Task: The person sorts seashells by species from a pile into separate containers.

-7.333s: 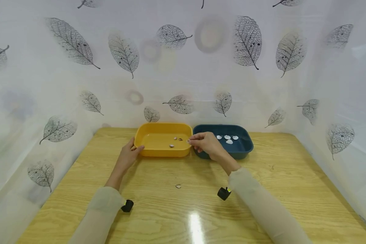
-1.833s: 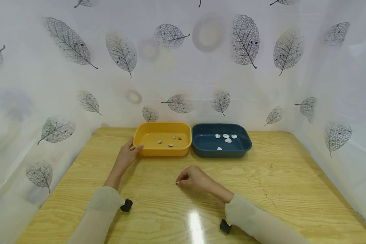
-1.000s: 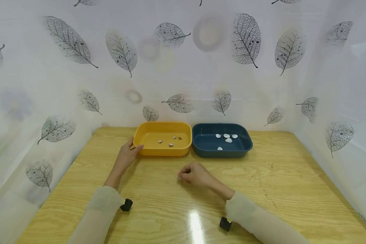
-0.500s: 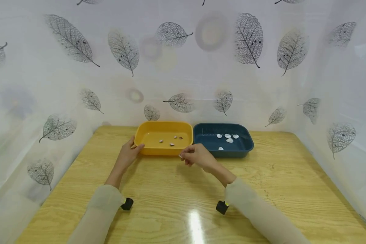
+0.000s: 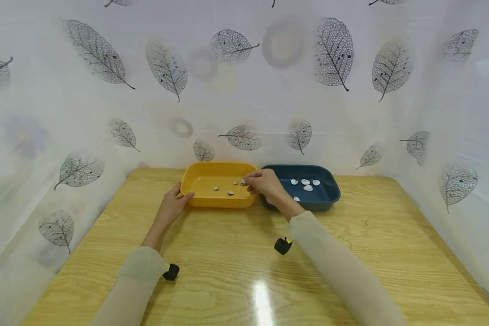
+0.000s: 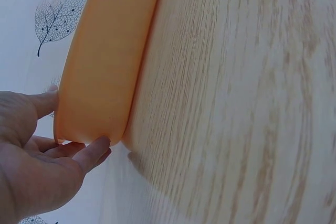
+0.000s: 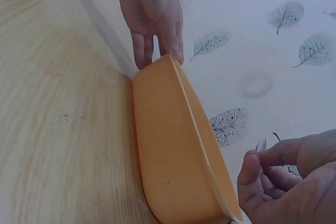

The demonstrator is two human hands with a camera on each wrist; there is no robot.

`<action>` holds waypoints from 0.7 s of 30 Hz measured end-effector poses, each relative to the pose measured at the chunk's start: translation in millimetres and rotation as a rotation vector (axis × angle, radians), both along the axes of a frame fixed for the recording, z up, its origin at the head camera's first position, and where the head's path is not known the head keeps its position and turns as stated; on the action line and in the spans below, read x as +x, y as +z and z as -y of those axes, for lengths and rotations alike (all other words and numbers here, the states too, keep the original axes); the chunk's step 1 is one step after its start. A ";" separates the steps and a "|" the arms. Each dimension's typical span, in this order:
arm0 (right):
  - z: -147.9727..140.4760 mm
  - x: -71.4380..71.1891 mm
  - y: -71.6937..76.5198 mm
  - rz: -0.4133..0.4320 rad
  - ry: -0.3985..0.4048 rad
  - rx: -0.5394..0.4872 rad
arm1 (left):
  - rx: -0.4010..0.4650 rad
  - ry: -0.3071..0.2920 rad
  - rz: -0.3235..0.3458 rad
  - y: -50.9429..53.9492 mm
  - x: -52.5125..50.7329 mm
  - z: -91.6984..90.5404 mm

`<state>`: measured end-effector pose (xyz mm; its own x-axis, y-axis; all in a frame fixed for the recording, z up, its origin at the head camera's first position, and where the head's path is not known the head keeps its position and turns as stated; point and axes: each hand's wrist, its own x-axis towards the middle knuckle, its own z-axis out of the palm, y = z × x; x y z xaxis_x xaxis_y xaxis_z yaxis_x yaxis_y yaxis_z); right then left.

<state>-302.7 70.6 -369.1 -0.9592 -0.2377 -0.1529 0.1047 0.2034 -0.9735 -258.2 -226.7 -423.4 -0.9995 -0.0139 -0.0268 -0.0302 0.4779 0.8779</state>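
My left hand holds the left end of a yellow plastic basin; in the left wrist view its thumb lies at the rim and its fingers bear on the end wall. Pinched between the thumb and fingertips of my right hand is a small pale seashell, above the basin's right part. Several little brownish-pink shells lie on the yellow basin's floor. A dark blue basin stands close on the right, partly behind my right hand, with several white shells in it.
Both basins stand at the back of a wood-grain table, near a pale leaf-printed curtain. Black wrist cameras hang at both sleeves.
My right hand set a shell in the yellow basin, picked another off the table and carried it up over that basin. A white shell was added to the blue basin's view. The left hand stays put.
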 end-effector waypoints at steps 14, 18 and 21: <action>11.1 -23.6 -3.6 0.046 -0.129 -0.080 | 0.001 0.005 0.001 -0.6 -1.0 -2.3; 12.0 -27.2 -7.5 0.051 -0.127 -0.119 | -0.009 0.009 0.000 -0.4 -0.8 -3.3; 11.0 -27.6 -9.6 0.055 -0.122 -0.129 | -0.001 0.007 0.000 -0.9 -1.0 -4.0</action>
